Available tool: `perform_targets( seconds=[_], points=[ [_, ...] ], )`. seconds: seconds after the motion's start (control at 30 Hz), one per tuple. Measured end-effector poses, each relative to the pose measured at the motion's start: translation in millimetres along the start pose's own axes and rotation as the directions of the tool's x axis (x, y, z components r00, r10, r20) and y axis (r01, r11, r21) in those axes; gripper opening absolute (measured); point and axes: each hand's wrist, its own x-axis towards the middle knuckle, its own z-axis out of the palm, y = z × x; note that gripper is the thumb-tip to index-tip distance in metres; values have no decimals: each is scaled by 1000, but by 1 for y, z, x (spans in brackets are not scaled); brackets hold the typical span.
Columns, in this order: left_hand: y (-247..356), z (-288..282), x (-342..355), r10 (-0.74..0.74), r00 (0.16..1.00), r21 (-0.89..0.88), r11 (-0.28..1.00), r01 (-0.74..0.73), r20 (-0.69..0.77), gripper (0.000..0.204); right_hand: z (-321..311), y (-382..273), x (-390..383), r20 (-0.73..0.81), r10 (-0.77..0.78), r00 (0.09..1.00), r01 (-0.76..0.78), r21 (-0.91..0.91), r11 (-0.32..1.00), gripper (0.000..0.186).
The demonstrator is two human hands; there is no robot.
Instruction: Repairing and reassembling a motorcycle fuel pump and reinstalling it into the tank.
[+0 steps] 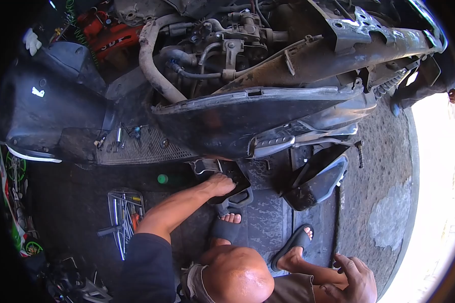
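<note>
My left hand (pixel 221 186) reaches down into a small black open box (pixel 244 194) on the floor. Its fingers are curled, and their tips, with whatever they touch, are hidden inside. A curved metal-coloured piece (pixel 206 165) sits at the box's far left edge. Over my right leg, my right hand (pixel 356 279) is raised at the lower right, fingers bent and apart, with nothing seen in it. Beyond the box stands a partly stripped scooter, its dark side panel (pixel 207 118) nearest me and its engine (pixel 237 38) exposed.
A tray of hand tools (pixel 128 197) lies left of my left forearm. Next to it stands a green-capped item (pixel 162 179). A loose dark body panel (pixel 316 184) rests to the right. Small tools (pixel 120 136) lie on the scooter's footboard. Another person's leg (pixel 424 91) shows at far right.
</note>
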Motion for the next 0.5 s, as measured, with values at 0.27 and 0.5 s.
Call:
perform_targets(
  seconds=[0.27, 0.5],
  points=[
    [-6, 17, 6, -181, 967, -324, 939, 115, -180, 20, -1, -6, 1, -24, 27, 999, -27, -7, 1000, 68],
    [-17, 8, 8, -264, 964, -918, -377, -126, -24, 17, -2, -4, 1, 6, 42, 999, -42, -4, 999, 65]
  ],
)
